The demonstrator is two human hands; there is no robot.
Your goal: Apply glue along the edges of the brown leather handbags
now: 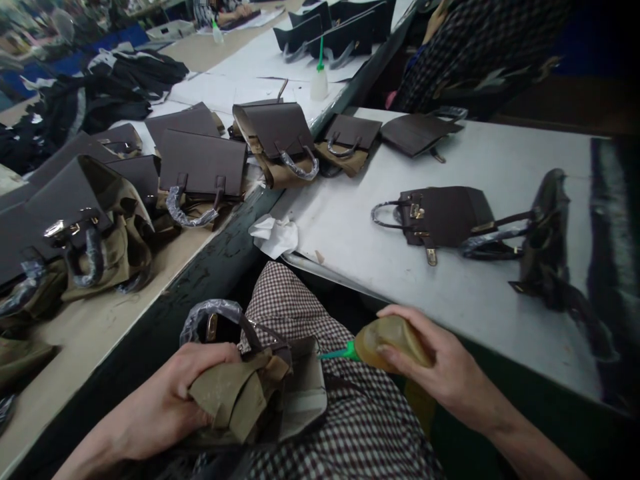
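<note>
On my lap lies a dark brown handbag (305,373) with its olive lining (235,393) pulled outward and a plastic-wrapped handle (213,310). My left hand (170,393) is closed on the bunched lining at the bag's left side. In my right hand (440,363) is a yellowish glue bottle (383,343), tilted on its side, fingers wrapped round it. Its green nozzle (345,352) points left, with the thin tip at the bag's open edge. Whether the tip touches the edge I cannot tell. My left fingertips are hidden behind the lining.
Several brown handbags (203,163) crowd the left bench. A finished-looking bag (445,217) and another bag (545,240) lie on the right table (540,333). Crumpled paper (275,235) sits at its corner. A white bottle (319,81) stands behind; a person's checked sleeve (465,50) shows upper right.
</note>
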